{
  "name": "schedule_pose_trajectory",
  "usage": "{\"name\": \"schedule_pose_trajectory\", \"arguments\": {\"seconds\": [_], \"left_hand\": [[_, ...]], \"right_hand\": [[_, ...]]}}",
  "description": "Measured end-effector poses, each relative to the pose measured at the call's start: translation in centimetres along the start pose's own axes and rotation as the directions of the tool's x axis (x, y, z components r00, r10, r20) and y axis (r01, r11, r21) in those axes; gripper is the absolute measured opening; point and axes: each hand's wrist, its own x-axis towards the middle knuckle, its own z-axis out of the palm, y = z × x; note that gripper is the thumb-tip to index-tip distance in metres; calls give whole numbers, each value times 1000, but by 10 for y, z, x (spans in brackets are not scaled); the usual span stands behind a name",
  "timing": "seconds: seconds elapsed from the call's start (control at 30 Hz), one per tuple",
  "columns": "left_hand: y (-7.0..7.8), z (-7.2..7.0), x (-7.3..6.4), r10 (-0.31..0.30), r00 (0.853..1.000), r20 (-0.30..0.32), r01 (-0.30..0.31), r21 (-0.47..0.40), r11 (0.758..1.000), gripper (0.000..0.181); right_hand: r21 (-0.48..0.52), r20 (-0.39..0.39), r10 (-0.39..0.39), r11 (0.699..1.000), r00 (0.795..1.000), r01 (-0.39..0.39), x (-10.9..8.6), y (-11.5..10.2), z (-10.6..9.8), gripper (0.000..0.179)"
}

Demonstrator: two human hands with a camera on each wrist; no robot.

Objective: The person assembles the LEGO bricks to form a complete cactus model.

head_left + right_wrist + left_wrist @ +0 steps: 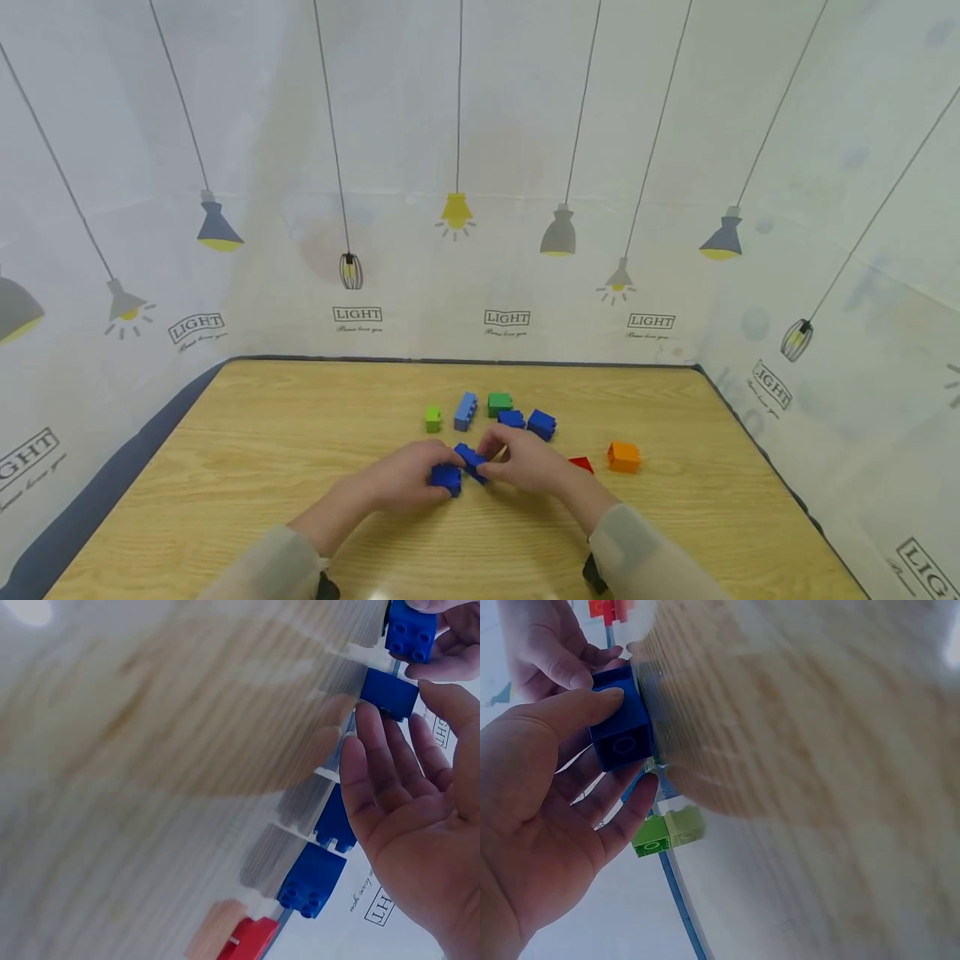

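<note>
My left hand [405, 477] grips a blue toy brick [447, 478] just above or on the wooden table; its thumb lies along the brick in the left wrist view. Right beside it, my right hand [527, 459] pinches a second blue brick [471, 462] between thumb and fingers. In the right wrist view, studs show on the left hand's brick [411, 631], a small distance from the right hand's brick [389, 692]. The right hand's brick sits tilted in the head view. Fingers hide part of both bricks.
Behind the hands lie a lime green brick [433, 418], a long light blue brick [465, 412], a green brick [499, 404] and two more blue bricks, one at the right [542, 424]. A red brick [581, 464] is partly hidden by the right wrist. An orange brick [624, 457] lies farther right.
</note>
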Motion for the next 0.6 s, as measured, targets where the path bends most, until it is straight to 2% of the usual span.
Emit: {"name": "schedule_pose_trajectory", "arguments": {"seconds": [0.27,0.4,0.6], "left_hand": [[5,2,-1,-8,1000,-4,8,-64,998,35],[6,2,1,-9,1000,-9,8,-112,994,34],[8,3,5,21,1000,-19,-23,-133,991,35]], "right_hand": [[-75,23,18,997,1000,-17,-8,9,-11,35],[-85,41,32,996,999,-29,-12,14,-17,33],[-94,42,64,994,997,-59,-19,21,-24,26]]}}
